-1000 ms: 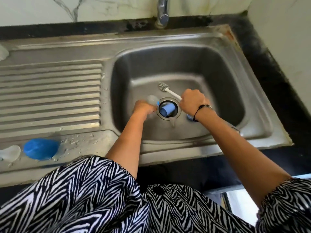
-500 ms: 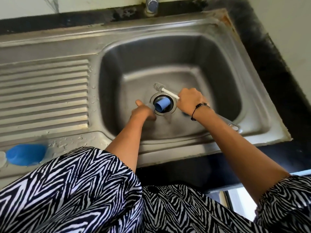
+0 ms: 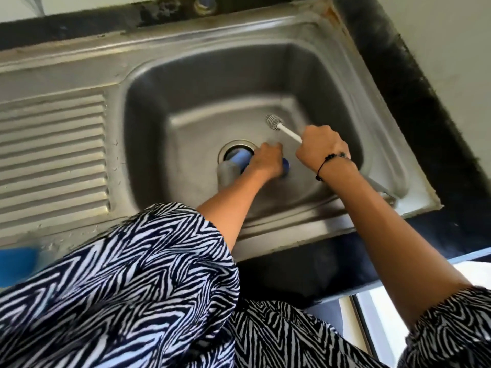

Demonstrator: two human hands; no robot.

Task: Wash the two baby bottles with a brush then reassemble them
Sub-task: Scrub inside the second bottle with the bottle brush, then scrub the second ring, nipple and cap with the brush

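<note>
In the steel sink basin (image 3: 202,83), my left hand (image 3: 265,162) reaches down beside the drain and curls over a dark blue round piece (image 3: 286,166) on the sink floor. A clear bottle body (image 3: 227,172), blurred, lies just left of that wrist. A light blue part (image 3: 240,157) sits in the drain opening (image 3: 233,146). My right hand (image 3: 322,150) grips the white handle of the bottle brush, whose grey head (image 3: 273,121) points up and left, above the sink floor and touching no bottle part.
The ribbed drainboard (image 3: 53,155) lies to the left. A blue cap (image 3: 16,264) sits on its front edge, partly hidden by my patterned sleeve. The tap base (image 3: 204,2) is at the top. A black counter edge (image 3: 414,75) borders the sink on the right.
My left hand has crossed from the left of the drain to its right, onto the dark blue piece. My right hand has moved the brush right, away from the drain.
</note>
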